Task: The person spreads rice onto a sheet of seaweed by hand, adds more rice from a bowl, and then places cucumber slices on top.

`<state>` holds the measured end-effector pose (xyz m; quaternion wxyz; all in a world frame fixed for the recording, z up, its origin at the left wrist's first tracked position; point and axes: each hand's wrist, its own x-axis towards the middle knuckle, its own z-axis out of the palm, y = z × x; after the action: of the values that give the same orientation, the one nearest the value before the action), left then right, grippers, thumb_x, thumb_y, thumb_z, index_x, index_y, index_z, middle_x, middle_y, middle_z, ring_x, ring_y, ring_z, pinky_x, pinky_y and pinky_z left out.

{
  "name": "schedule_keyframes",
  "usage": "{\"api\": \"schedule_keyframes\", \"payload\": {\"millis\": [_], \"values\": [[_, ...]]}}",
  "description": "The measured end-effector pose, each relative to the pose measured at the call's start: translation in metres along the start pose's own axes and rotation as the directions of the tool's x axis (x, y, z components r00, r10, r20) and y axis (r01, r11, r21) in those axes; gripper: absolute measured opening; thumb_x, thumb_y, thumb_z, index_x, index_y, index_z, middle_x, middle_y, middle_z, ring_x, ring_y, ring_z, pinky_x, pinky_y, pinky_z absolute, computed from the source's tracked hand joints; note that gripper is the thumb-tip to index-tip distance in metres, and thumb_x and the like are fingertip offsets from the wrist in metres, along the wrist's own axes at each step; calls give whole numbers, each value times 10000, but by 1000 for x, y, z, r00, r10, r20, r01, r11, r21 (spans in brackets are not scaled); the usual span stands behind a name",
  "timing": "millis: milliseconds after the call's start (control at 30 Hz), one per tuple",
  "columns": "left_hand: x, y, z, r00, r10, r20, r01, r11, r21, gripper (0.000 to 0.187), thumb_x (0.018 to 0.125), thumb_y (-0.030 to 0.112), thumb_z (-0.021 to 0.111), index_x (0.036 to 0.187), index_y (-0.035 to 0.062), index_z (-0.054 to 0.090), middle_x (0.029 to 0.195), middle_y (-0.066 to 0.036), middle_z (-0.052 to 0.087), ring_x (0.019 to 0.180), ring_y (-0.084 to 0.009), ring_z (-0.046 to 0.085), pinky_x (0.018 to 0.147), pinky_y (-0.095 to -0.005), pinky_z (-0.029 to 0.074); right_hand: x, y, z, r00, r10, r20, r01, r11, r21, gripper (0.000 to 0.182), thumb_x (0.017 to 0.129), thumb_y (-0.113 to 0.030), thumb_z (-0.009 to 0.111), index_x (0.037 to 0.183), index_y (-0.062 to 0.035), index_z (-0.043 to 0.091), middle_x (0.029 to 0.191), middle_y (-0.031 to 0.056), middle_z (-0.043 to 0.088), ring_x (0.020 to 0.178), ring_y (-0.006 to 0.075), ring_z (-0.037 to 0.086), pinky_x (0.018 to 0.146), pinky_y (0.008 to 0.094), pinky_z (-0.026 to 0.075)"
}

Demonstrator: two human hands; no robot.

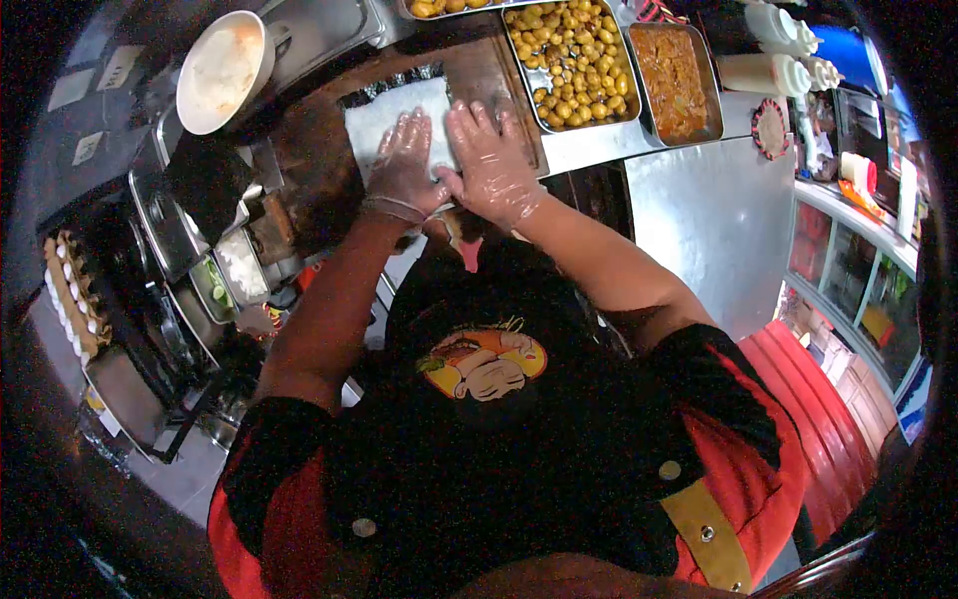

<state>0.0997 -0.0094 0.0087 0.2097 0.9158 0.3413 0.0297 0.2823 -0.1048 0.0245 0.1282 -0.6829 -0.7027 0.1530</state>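
Observation:
A white sheet [399,112] with a dark, shiny edge along its top lies on the brown board [309,125]. My left hand [407,172] rests on the sheet's lower middle, fingers stretched forward. Beside it, my right hand [491,168] lies flat at the sheet's right edge, its fingers spread partly over the board. Both hands wear clear plastic gloves, and the thumbs meet near the sheet's lower edge. What lies under the palms is hidden.
A white bowl [225,72] stands at upper left. Beyond the board are a tray of small potatoes [574,65] and a tray of orange-brown stew [675,82]. Squeeze bottles [763,75] stand at upper right. Metal containers [239,265] and egg trays [75,295] are at left.

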Motion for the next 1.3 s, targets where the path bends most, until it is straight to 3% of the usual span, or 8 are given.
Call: {"api": "schedule_keyframes", "payload": {"millis": [267,467,533,700,800,900,1100,1300], "values": [[5,4,-14,986,-25,167,-11,977,213,1013,874,499,709,1677,-35,398,1772,-248,367,1636,-463,351,1338,-620,251,12,-2,-4,995,34,91,-31,999,-41,804,1114,-536,517,1705,-9,382,1816,184,309,1686,376,266,1342,678,158],[-6,-2,5,994,34,103,-55,977,208,1035,876,507,726,1694,-21,375,1789,-229,345,1642,-452,343,1333,-634,250,6,-2,11,999,-34,18,36,996,-85,782,1111,-485,552,1715,-25,366,1804,189,331,1665,379,312,1331,660,218],[0,0,-1,994,21,112,-43,978,202,1031,881,503,731,1695,-20,375,1789,-223,348,1642,-444,347,1332,-635,251,16,-2,13,999,3,32,0,996,-92,795,1110,-545,517,1717,-48,383,1826,157,307,1686,343,283,1347,663,154],[17,4,-7,989,-14,147,-30,954,297,1016,907,476,735,1711,-12,351,1797,-217,340,1651,-418,345,1337,-628,249,25,2,3,998,52,36,-48,995,-86,823,1102,-543,536,1712,-17,369,1810,200,316,1677,363,297,1351,628,185],[23,6,-2,994,-48,102,27,980,197,984,942,455,699,1733,9,320,1822,-198,296,1677,-403,297,1355,-614,216,26,11,2,998,66,24,-65,997,-46,832,1098,-522,550,1714,1,348,1805,214,314,1674,378,296,1347,619,211],[36,10,-4,969,-139,205,68,946,318,929,994,430,617,1767,53,266,1862,-140,206,1715,-373,192,1377,-590,146,29,15,8,998,64,11,-63,995,-78,837,1094,-518,554,1711,9,347,1807,214,309,1676,381,288,1348,625,201],[51,13,-11,967,-144,212,79,954,288,883,993,327,570,1776,70,254,1868,-115,201,1722,-367,169,1379,-581,144,43,17,8,999,53,-2,-53,992,-111,819,1091,-489,548,1711,9,350,1821,200,282,1681,387,272,1355,624,183],[44,14,-15,952,-121,280,55,971,232,936,959,351,638,1774,78,269,1861,-112,227,1718,-378,181,1375,-601,154,38,15,0,998,48,45,-43,992,-118,851,1071,-513,567,1712,5,355,1829,195,268,1689,380,252,1364,615,159]]}}
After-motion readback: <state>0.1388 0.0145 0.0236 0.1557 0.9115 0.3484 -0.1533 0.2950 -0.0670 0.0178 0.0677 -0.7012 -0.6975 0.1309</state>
